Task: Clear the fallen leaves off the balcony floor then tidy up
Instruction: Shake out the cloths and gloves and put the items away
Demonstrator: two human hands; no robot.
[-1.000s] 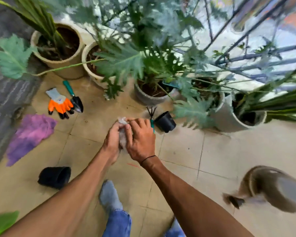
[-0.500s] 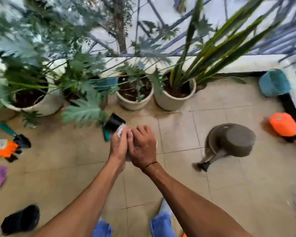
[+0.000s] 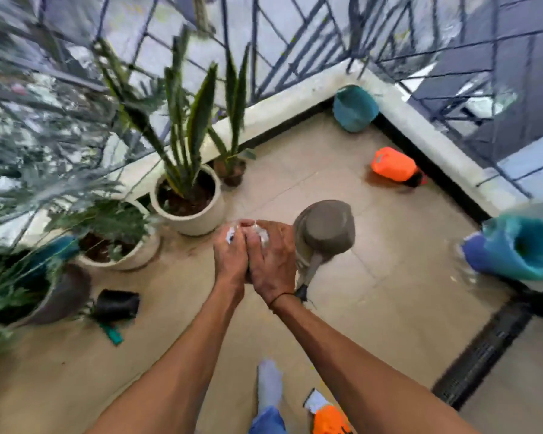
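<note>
The left hand (image 3: 231, 256) and right hand (image 3: 271, 261) were pressed together in front of the person, fingers curled around a crumpled wad of thin white plastic (image 3: 261, 235) that poked out between the fingertips. Just right of the right hand lay a rounded grey-brown watering can (image 3: 325, 231) on the smooth beige tiled floor (image 3: 373, 296). Beyond the left hand stood a glazed cream pot (image 3: 190, 214) holding stiff, sword-shaped leaves. Below and left of the hands, a soft black nursery pot (image 3: 116, 305) lay on its side. Fallen leaves could not be made out.
</note>
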